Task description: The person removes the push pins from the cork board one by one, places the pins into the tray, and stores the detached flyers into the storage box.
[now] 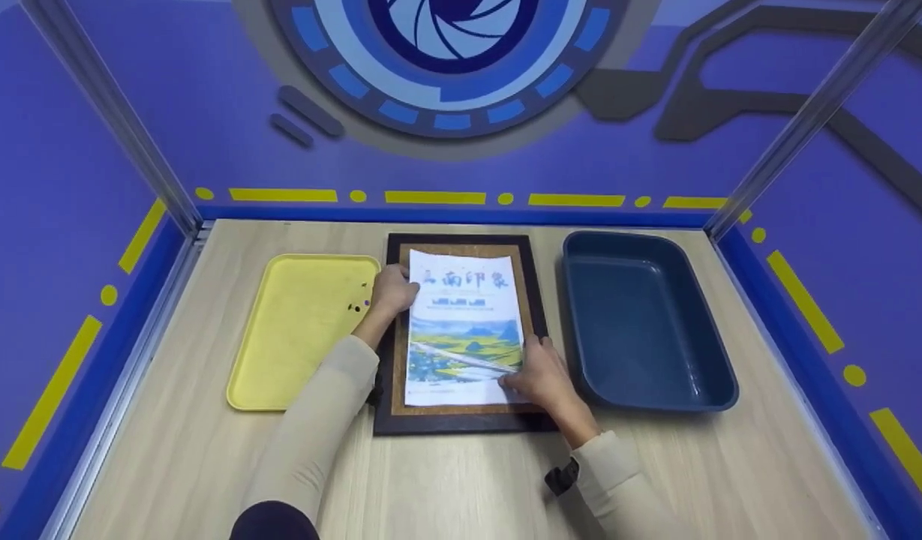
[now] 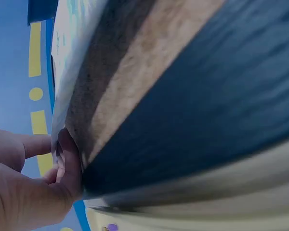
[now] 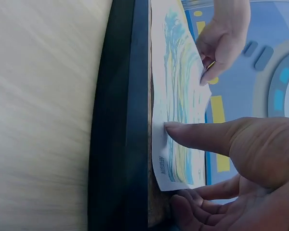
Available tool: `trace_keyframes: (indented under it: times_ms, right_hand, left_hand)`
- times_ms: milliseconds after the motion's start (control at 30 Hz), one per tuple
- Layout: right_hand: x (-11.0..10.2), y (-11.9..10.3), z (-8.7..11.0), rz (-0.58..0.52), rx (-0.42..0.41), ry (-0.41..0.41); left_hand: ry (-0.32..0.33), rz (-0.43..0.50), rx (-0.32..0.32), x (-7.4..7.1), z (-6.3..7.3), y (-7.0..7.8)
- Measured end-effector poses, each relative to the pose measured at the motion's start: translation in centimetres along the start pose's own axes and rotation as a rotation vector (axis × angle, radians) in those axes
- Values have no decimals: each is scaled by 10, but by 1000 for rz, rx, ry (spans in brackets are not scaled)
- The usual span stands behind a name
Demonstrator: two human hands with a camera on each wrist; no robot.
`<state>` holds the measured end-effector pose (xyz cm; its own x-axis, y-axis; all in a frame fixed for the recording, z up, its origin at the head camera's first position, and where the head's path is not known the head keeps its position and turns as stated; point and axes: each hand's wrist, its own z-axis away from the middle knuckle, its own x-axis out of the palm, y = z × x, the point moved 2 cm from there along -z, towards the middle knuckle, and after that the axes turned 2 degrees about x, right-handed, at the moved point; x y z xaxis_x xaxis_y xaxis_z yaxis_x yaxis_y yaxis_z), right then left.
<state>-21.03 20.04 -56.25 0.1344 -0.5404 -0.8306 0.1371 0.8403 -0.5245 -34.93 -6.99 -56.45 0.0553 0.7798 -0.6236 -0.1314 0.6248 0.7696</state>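
A printed paper poster [image 1: 464,352], with Chinese lettering above a landscape picture, lies over a cork board [image 1: 430,410] in a dark frame [image 1: 461,426]. My left hand [image 1: 393,289] pinches the poster's upper left edge. In the left wrist view, thumb and fingers [image 2: 33,144] hold that edge lifted above the cork [image 2: 118,91]. At the lower right edge is my right hand [image 1: 539,371]. Its thumb [image 3: 197,132] lies on the printed face in the right wrist view, and its other fingers are curled at the paper's edge, partly hidden.
Left of the board, a shallow yellow tray [image 1: 280,330] holds several tiny dark and purple pieces [image 1: 358,307] near its right side. A deep dark blue bin [image 1: 641,337] stands to the right. Blue panels [image 1: 461,169] wall in the table's back and sides.
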Motion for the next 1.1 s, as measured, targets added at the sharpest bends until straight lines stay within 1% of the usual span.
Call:
trace_keyframes:
  times_ms: [67,200,267,367,433,567,700,767,867,1000,1100]
  right_hand:
    - [2,2,1,-32,-3,25]
    - [5,8,3,-86,-68,98]
    - [5,11,4,-117,-107,125]
    - [5,12,4,-176,-150,133]
    - [3,11,5,-211,-174,143]
    - [-7,8,10,-254,-225,211]
    - [-29,4,14,-322,-256,273]
    - [-43,3,15,-371,-247,288]
    - [-66,8,12,-413,-213,322]
    - [-98,22,3,-417,-153,335]
    - [-120,32,-4,-442,-122,305]
  left_hand:
    - [10,30,24,-2,6,0]
    - [21,115,57,-5,11,3]
    - [14,172,51,-6,13,3]
    - [16,250,25,-5,13,2]
    - [25,285,10,-5,14,1]
    - [46,330,13,-9,18,2]
    - [81,380,40,-15,24,9]
    - [100,408,65,-17,26,16]
    - [111,441,120,-17,29,33]
    - [86,466,179,-14,32,63]
    - [57,481,198,-12,35,87]
